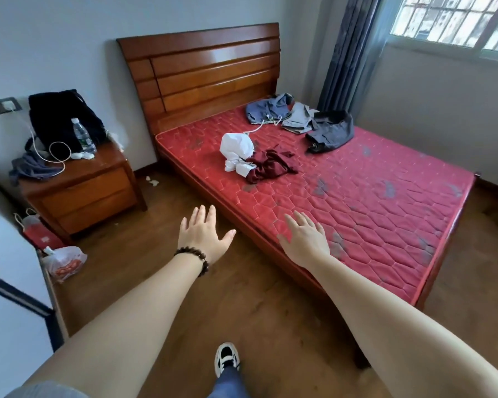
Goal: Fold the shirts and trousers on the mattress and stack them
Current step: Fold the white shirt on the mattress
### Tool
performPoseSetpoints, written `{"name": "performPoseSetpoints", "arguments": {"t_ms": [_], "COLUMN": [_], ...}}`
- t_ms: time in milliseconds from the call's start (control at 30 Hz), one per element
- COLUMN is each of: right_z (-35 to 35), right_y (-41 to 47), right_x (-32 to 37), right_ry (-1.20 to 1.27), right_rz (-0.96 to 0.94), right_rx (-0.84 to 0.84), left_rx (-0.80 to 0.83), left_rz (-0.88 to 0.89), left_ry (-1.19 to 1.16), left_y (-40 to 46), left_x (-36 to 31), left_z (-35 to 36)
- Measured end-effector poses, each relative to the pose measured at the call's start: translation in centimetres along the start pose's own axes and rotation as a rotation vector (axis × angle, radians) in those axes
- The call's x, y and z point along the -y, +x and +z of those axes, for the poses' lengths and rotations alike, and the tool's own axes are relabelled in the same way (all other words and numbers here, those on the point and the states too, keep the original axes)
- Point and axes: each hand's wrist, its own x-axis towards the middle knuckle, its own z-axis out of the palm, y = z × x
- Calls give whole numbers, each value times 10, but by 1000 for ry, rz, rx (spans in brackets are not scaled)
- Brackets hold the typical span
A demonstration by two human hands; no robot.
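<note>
Crumpled clothes lie on the red quilted mattress. A white shirt and a maroon garment sit together near the left edge. Near the headboard lie blue shorts with a drawstring, a light grey garment and dark grey trousers. My left hand, with a bead bracelet on its wrist, is stretched out over the floor with fingers spread, holding nothing. My right hand hovers open over the mattress's near edge, well short of the clothes.
A wooden headboard stands at the wall. A wooden nightstand at the left carries a black bag, a water bottle and a cable. Plastic bags lie on the wooden floor. My shoe is below.
</note>
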Motion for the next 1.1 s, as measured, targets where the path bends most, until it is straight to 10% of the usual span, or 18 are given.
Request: {"name": "performPoseSetpoints", "arguments": {"t_ms": [1100], "right_z": [17], "right_y": [513], "right_x": [-5], "right_ry": [60], "right_rz": [16], "right_rx": [56], "left_rx": [106], "left_rz": [-75], "left_ry": [63], "left_y": [494], "left_x": [30], "left_z": [60]}}
